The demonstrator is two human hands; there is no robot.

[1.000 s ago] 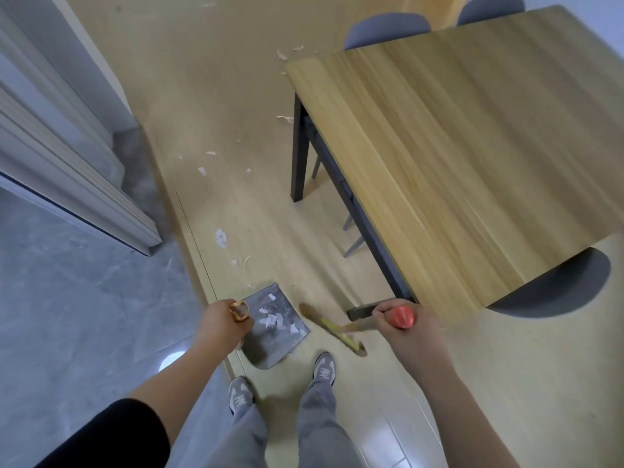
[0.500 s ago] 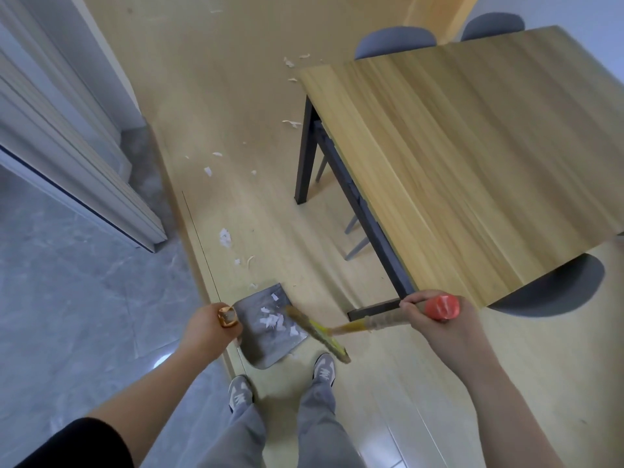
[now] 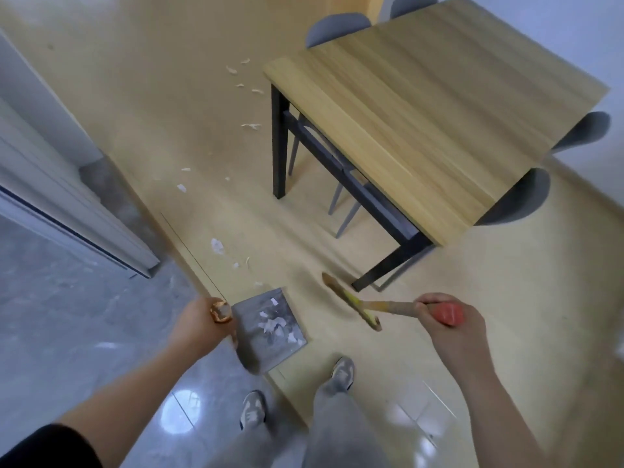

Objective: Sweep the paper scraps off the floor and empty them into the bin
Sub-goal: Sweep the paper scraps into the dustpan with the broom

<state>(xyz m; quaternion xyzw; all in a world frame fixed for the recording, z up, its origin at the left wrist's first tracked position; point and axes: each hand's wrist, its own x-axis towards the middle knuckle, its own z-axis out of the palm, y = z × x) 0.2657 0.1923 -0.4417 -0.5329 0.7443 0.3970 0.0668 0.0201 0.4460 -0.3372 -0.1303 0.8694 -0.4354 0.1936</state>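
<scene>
Scraps (image 3: 273, 327) lie piled in the dustpan (image 3: 256, 352), which sits on the floor just ahead of the shoes (image 3: 342, 371); the left hand (image 3: 199, 324) curls round its orange-tipped handle; the right hand (image 3: 449, 327) grips the red end of the broom (image 3: 351, 300), whose head is right of the pan and apart from it; loose scraps (image 3: 217, 246) dot the floor beyond the pan, trailing on past the table (image 3: 422, 113) corner; grey chairs (image 3: 520, 197) sit tucked under the table.

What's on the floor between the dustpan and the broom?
Nothing. The head view shows only bare wooden floor between the dustpan and the broom.
</scene>
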